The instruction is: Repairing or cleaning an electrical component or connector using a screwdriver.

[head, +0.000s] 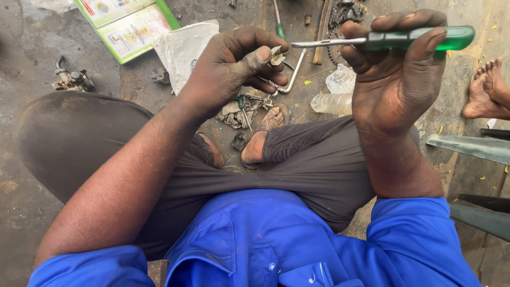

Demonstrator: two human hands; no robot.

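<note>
My right hand (396, 74) grips a screwdriver with a clear green handle (419, 39), its metal shaft pointing left toward my other hand. My left hand (231, 64) pinches a small pale metal part (277, 55) between thumb and fingers, right at the screwdriver's tip. Both hands are raised above my crossed legs in dark trousers. The part is mostly hidden by my fingers.
On the oily ground ahead lie a bent metal wrench (294, 74), a chain (336, 18), a crushed clear plastic bottle (333, 98), a white plastic bag (183, 48), a green-edged box (127, 26) and a small engine part (71, 78). Another person's bare feet (486, 90) rest at the right.
</note>
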